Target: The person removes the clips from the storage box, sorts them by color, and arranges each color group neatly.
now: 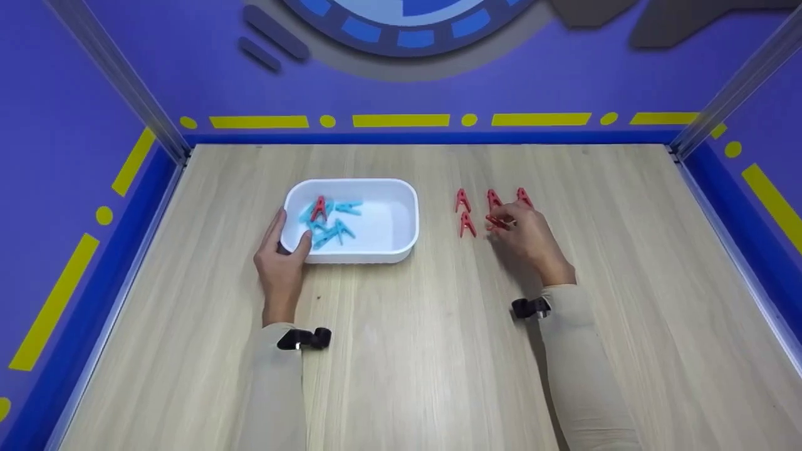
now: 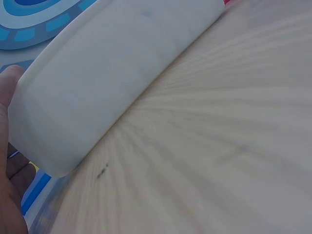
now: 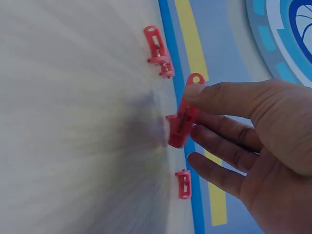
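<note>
A white plastic tub [image 1: 388,252] stands left of the table's middle, holding several light blue clothespins [image 1: 326,237] and one red clothespin [image 1: 319,208]. My left hand [image 1: 279,269] grips the tub's near left corner, thumb over the rim and fingers along the outer side. To the right, my right hand [image 1: 529,241] pinches a red clothespin [image 3: 187,109] between thumb and fingers, just in front of the other red ones. Near it on the table are red clothespins at the left [image 1: 462,200], front left [image 1: 467,225], middle [image 1: 494,198] and right [image 1: 524,196], the last partly hidden by the hand.
The pale wooden table [image 1: 401,351] is bounded by a blue back wall [image 1: 413,94] with yellow marks and by side walls along metal edges. A dark camera is strapped to each wrist, over beige sleeves [image 1: 579,351].
</note>
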`<state>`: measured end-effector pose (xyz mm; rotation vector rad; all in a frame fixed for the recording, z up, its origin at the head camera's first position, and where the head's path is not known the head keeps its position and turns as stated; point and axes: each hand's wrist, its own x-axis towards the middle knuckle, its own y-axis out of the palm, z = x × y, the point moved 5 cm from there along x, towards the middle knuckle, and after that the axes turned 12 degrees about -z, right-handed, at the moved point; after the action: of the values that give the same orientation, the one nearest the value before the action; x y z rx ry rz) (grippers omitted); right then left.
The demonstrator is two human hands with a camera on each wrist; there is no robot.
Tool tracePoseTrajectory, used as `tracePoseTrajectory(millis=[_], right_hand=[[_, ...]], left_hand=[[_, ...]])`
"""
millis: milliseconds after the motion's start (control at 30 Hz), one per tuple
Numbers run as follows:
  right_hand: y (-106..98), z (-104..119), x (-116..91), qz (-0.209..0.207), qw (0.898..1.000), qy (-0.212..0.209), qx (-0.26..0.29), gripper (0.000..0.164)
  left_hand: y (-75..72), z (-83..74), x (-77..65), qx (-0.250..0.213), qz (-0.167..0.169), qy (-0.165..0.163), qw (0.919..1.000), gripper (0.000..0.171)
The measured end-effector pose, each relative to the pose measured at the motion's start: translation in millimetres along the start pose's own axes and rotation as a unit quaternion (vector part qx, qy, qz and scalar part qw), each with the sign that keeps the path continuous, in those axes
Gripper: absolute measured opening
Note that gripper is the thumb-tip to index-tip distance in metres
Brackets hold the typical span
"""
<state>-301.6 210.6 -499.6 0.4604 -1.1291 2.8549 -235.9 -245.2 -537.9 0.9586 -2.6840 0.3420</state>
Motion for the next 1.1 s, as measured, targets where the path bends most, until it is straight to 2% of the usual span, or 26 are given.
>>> tracePoseTrajectory(millis=[267, 400, 533, 800, 1100], right_hand=[[4, -4, 0, 0.016, 1.000, -0.011, -0.021, 0.020], [6, -7, -1, 0.027, 0.999, -0.005, -0.027, 0.022], [4, -10, -1, 0.025, 0.999, 0.017, -0.029, 0.026], [-3, -17, -3, -0.013, 0.995, 0.077, -0.062, 0.028], [0, -22, -1, -0.009, 0.996, 0.087, -0.033, 0.022]], left_hand=[[-1.8, 0.4, 0.4, 0.000, -0.009, 0.001, 1.0000, 0.068], [-1.9, 0.6, 0.9, -0.002, -0.010, -0.001, 1.0000, 0.068], [-1.3, 0.5, 1.6, -0.007, -0.008, 0.003, 0.9999, 0.067], [-1.0, -1.8, 2.5, 0.003, -0.012, 0.023, 0.9997, 0.066], [0.4, -2.1, 1.6, -0.003, -0.010, 0.013, 0.9999, 0.067]])
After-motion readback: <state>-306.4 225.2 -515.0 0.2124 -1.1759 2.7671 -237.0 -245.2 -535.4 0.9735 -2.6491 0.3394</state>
